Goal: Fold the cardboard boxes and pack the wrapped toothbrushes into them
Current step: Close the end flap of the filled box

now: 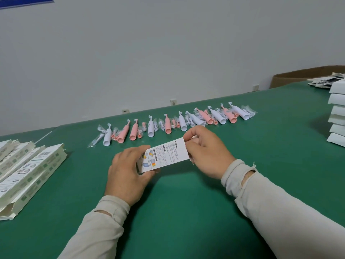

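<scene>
Box (164, 156) — small print unreadable

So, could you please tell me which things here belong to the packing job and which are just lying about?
Belong to the job:
printed box, held by left hand and right hand
wrapped toothbrushes
flat boxes
white box stack

Lying about:
brown carton
wall sockets

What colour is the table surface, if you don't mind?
Dark green table surface, in the head view.

Even, soft light; faint shadow under hands; wide-angle bending at edges; slight softness overall
</scene>
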